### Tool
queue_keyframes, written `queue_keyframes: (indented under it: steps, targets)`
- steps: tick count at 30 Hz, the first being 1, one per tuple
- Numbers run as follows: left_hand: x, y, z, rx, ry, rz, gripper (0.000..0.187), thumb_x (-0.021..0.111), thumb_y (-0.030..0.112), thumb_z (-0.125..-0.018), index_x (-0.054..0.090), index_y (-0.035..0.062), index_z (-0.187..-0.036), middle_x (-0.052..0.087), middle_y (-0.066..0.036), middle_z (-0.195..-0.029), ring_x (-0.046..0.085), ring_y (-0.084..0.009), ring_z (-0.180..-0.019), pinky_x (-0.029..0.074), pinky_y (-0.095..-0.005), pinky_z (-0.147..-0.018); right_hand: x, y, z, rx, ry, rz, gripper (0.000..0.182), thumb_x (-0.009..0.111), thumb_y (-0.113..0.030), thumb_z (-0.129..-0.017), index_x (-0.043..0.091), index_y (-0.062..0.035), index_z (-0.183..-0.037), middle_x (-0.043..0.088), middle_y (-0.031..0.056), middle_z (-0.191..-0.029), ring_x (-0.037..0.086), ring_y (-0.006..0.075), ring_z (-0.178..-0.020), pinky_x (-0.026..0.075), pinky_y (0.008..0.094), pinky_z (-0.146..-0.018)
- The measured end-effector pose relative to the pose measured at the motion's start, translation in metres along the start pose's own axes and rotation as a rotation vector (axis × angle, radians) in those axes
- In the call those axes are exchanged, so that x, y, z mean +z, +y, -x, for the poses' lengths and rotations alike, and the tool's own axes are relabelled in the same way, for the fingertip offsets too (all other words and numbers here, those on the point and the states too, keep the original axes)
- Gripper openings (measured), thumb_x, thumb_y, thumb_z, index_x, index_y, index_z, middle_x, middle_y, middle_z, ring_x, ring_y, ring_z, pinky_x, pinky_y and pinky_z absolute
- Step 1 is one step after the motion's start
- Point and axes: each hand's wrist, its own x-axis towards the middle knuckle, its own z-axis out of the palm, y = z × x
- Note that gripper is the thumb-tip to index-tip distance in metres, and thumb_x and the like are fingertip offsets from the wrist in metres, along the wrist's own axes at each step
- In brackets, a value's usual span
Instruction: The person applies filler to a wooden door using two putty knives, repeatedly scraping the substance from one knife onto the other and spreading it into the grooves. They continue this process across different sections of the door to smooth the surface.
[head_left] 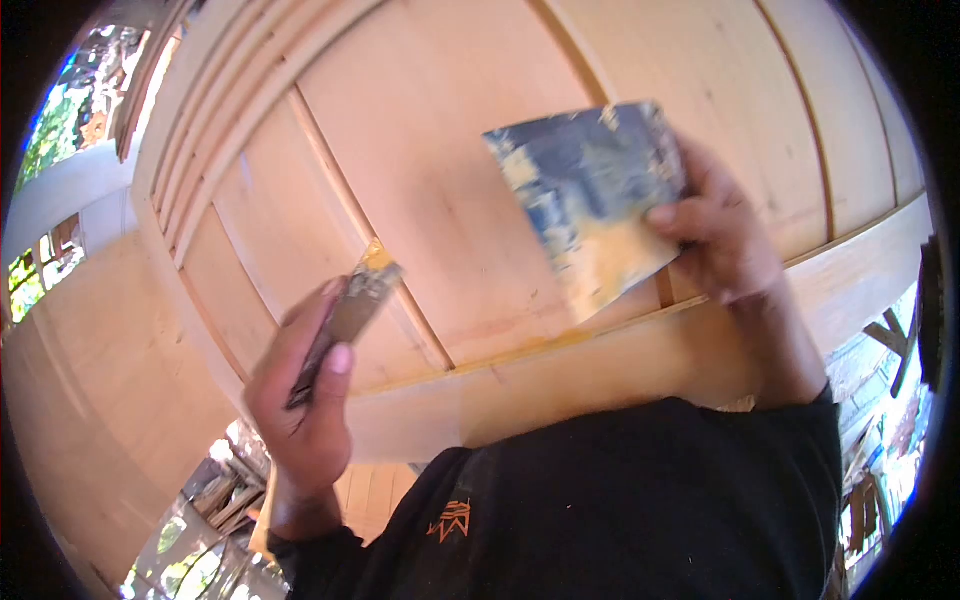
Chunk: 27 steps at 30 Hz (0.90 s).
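Observation:
My left hand (305, 395) is closed around a narrow putty knife (352, 312), its blade tip smeared with yellow-orange filler. On the right, my right hand (725, 225) grips a flat, roughly square sheet (600, 195) by its edge, thumb on top. Dark blue-grey with worn patches, the sheet carries a spread of the same yellowish paste along its lower part. Both tools are held above a pale wooden panel (450, 190) with raised strips and grooves. Yellowish filler marks the joint along the panel's near rail (540, 385).
Curved wooden slats (235, 110) run along the panel's upper left. A large plain wooden board (100, 400) stands at the left. Scrap wood (225, 490) lies lower left, and wooden supports (890, 340) show at the right edge.

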Motion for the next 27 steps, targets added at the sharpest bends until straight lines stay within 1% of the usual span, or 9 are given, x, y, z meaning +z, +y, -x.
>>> queue_keyframes:
  steps: [2,5,11,15,18,21,22,25,27]
  targets:
    - [0.009,-0.003,0.014,-0.224,0.070,0.267,0.038,0.053,0.003,-0.086,0.049,-0.0094,-0.121,0.060,-0.014,-0.110,0.055,-0.0160,-0.104,0.042,-0.0282,-0.090,0.023,0.001,0.007,0.069,-0.004,-0.135,0.063,0.051,0.009,-0.077,0.030,0.0013,-0.136,0.056,0.0123,-0.117,0.056,0.0181,-0.106,0.045,0.0306,-0.095]
    - [0.031,0.008,0.025,-0.099,0.184,0.328,0.037,0.051,0.000,-0.086,0.049,-0.0082,-0.122,0.058,-0.017,-0.115,0.057,-0.0185,-0.103,0.042,-0.0294,-0.092,0.041,0.006,0.017,0.077,-0.034,-0.221,0.062,0.048,0.010,-0.080,0.027,-0.0011,-0.137,0.053,0.0130,-0.120,0.055,0.0203,-0.109,0.047,0.0328,-0.094]
    - [0.043,0.004,0.042,0.679,0.346,-0.304,0.040,0.045,-0.004,-0.086,0.045,-0.0047,-0.126,0.043,-0.025,-0.128,0.049,-0.0371,-0.114,0.041,-0.0419,-0.096,0.088,0.015,0.039,0.130,-0.122,-0.335,0.059,0.046,0.010,-0.082,0.027,-0.0026,-0.136,0.050,0.0144,-0.122,0.054,0.0224,-0.111,0.048,0.0363,-0.094]
    - [0.073,-0.019,0.042,0.803,0.327,-0.331,0.046,0.049,-0.013,-0.079,0.045,0.0005,-0.123,0.041,-0.023,-0.124,0.044,-0.0424,-0.116,0.040,-0.0500,-0.097,0.081,0.011,0.046,0.092,-0.156,-0.302,0.061,0.047,0.010,-0.081,0.025,-0.0013,-0.137,0.049,0.0148,-0.122,0.052,0.0229,-0.114,0.047,0.0360,-0.094]
    - [0.073,-0.041,0.045,0.768,0.422,-0.250,0.046,0.060,-0.009,-0.078,0.051,0.0050,-0.121,0.047,-0.019,-0.120,0.047,-0.0364,-0.114,0.039,-0.0457,-0.099,0.080,0.011,0.061,0.063,-0.133,-0.274,0.061,0.048,0.009,-0.081,0.024,0.0001,-0.136,0.048,0.0147,-0.123,0.051,0.0232,-0.115,0.046,0.0364,-0.095]
    - [0.062,-0.056,0.054,0.460,0.186,-0.328,0.044,0.054,-0.012,-0.079,0.050,0.0018,-0.120,0.044,-0.021,-0.123,0.048,-0.0334,-0.114,0.037,-0.0425,-0.101,0.079,-0.002,0.076,-0.054,-0.211,-0.316,0.060,0.049,0.008,-0.081,0.025,0.0004,-0.136,0.048,0.0147,-0.123,0.051,0.0232,-0.115,0.045,0.0364,-0.096]
    - [0.056,-0.050,0.056,0.361,0.259,-0.208,0.045,0.051,-0.010,-0.079,0.045,-0.0011,-0.123,0.047,-0.017,-0.121,0.050,-0.0264,-0.112,0.038,-0.0372,-0.100,0.076,-0.003,0.075,-0.098,-0.191,-0.296,0.059,0.049,0.009,-0.082,0.026,0.0003,-0.135,0.047,0.0142,-0.124,0.051,0.0230,-0.115,0.045,0.0361,-0.096]
    - [0.045,-0.031,0.061,0.011,0.294,0.784,0.050,0.050,-0.005,-0.078,0.038,-0.0037,-0.127,0.051,-0.013,-0.119,0.051,-0.0207,-0.110,0.039,-0.0342,-0.096,0.070,0.001,0.070,-0.102,-0.081,-0.254,0.058,0.048,0.009,-0.082,0.025,-0.0009,-0.135,0.047,0.0134,-0.124,0.050,0.0230,-0.115,0.045,0.0361,-0.096]
    - [0.040,-0.010,0.061,0.015,0.292,0.788,0.052,0.053,0.000,-0.080,0.035,-0.0045,-0.129,0.052,-0.011,-0.116,0.050,-0.0164,-0.107,0.041,-0.0319,-0.091,0.071,0.009,0.070,-0.101,-0.033,-0.277,0.057,0.046,0.010,-0.083,0.026,-0.0015,-0.135,0.047,0.0131,-0.124,0.051,0.0230,-0.115,0.045,0.0364,-0.097]
